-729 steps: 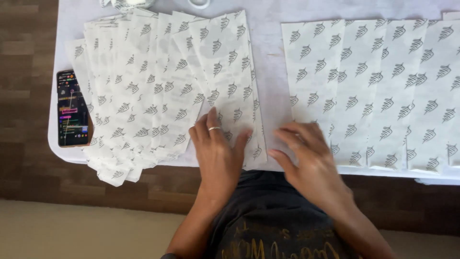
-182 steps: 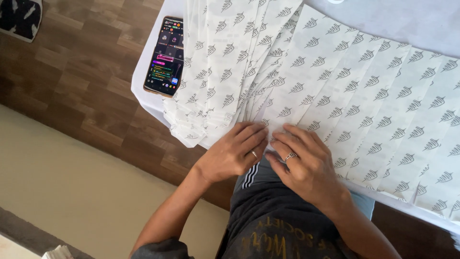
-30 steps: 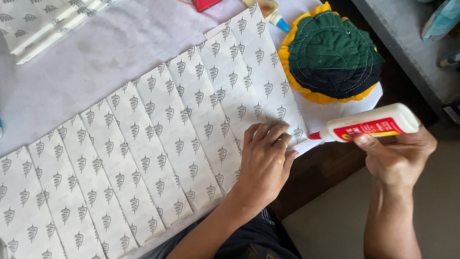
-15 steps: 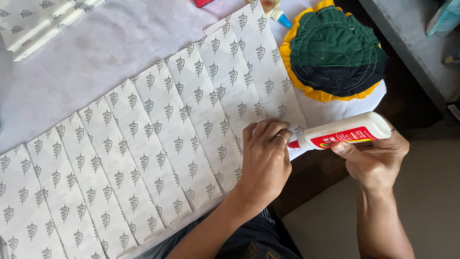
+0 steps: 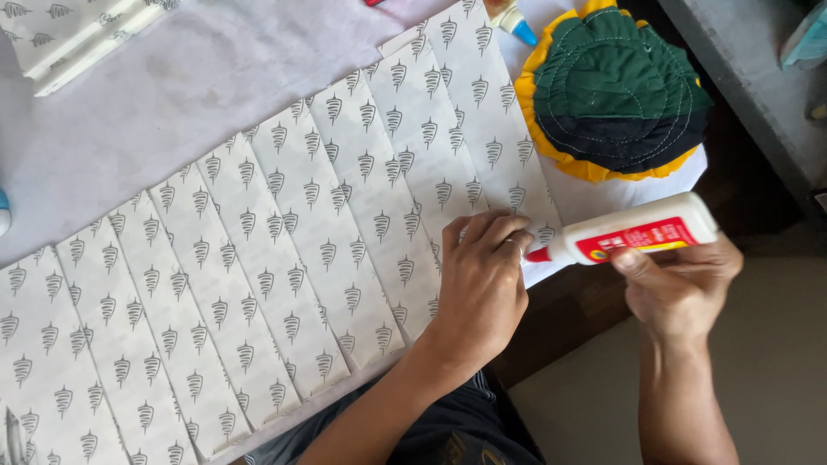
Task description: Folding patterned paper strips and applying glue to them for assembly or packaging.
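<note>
Since half a second ago, the glue bottle (image 5: 636, 238) has swung closer to level, and its red nozzle now sits right at the fingertips of the left hand (image 5: 479, 288); the left hand itself has barely shifted. Right hand (image 5: 678, 288) — fingers closed around the white bottle's body from below, thumb on the red label. Bottle lies nearly horizontal, nozzle pointing toward the left hand, just off the table's near edge.

Left hand — flat, palm down, fingers together, pressing the near end of the last printed paper strip (image 5: 487, 129) in the overlapped row; it grips nothing. Relative to the bottle: the row of white strips (image 5: 258, 258) with a grey leaf-like motif runs away beyond the left hand across the pale tablecloth (image 5: 172, 95). Directly beyond the bottle sits a round green quilted pad (image 5: 616, 86) with a yellow rim. Farther past the strips, a small blue-tipped tube (image 5: 515, 19) lies at the table's far side.
</note>
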